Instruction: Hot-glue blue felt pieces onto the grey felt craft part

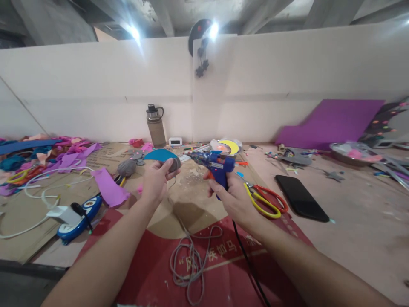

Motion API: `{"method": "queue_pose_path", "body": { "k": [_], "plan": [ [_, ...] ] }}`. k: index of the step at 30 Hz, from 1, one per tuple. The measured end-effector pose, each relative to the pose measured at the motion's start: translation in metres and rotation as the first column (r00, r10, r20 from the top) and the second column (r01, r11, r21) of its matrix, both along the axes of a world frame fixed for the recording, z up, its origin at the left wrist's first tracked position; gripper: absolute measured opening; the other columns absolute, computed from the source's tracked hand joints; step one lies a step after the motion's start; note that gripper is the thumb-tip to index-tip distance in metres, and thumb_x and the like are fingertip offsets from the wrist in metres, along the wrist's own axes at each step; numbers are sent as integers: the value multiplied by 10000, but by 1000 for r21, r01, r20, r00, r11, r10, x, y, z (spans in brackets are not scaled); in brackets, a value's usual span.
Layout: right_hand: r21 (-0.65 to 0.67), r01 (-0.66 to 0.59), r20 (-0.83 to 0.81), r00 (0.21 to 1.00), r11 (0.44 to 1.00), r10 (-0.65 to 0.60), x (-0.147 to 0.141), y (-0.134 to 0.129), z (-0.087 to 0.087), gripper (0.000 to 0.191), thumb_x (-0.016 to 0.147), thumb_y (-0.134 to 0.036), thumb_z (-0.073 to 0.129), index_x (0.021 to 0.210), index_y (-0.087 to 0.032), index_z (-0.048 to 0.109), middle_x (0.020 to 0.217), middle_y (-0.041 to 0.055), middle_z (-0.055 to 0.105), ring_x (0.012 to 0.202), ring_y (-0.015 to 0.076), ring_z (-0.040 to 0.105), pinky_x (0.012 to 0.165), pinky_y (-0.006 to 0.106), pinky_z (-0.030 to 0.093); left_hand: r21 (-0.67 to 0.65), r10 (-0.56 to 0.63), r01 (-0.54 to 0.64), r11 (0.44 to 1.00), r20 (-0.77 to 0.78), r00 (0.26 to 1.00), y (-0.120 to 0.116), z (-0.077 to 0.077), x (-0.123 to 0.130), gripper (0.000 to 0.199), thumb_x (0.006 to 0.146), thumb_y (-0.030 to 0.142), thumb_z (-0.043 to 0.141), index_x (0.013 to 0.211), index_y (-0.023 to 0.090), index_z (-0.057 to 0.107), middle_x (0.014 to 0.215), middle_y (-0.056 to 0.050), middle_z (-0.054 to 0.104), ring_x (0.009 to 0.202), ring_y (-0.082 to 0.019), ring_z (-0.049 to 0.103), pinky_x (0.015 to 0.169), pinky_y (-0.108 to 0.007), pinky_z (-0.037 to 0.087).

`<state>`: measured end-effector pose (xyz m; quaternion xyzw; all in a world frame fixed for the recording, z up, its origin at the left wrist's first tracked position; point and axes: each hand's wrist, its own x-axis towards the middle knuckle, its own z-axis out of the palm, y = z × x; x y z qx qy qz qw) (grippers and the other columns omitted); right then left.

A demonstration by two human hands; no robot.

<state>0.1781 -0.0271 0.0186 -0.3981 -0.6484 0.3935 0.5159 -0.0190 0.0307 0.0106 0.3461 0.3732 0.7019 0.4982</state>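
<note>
My left hand pinches a small grey disc between thumb and fingers. A blue curved piece shows just behind that hand; whether it is joined to the disc I cannot tell. From below the disc, a grey cord trails down to loose loops on the red printed cardboard. My right hand is wrapped round the handle of a blue hot glue gun. Its nozzle points left, a short way from the disc, and its black cable hangs towards me.
Red-and-yellow scissors and a black phone lie right of my right hand. At left are a blue power strip, white cables and felt scraps. A bottle stands by the white wall. A yellow crescent lies beyond the gun.
</note>
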Motion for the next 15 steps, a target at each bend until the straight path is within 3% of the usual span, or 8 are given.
{"method": "queue_pose_path", "body": {
  "k": [9, 15],
  "plan": [
    [147, 17, 98, 995, 989, -31, 2, -2, -19, 217, 928, -361, 505, 1062, -194, 544, 971, 75, 618, 721, 157, 560, 695, 323, 477, 72, 56, -50, 996, -71, 996, -15, 4, 14, 343, 587, 331, 859, 769, 136, 643, 787, -38, 707, 753, -179, 692, 721, -353, 606],
    [214, 37, 141, 988, 976, -68, 1, -2, -20, 198, 925, -334, 499, 1026, -177, 564, 928, 81, 625, 789, 187, 588, 742, 353, 473, 82, 89, -81, 993, -99, 991, -17, 4, 16, 350, 586, 356, 852, 768, 135, 649, 760, -30, 709, 704, -163, 683, 758, -375, 597]
  ]
}}
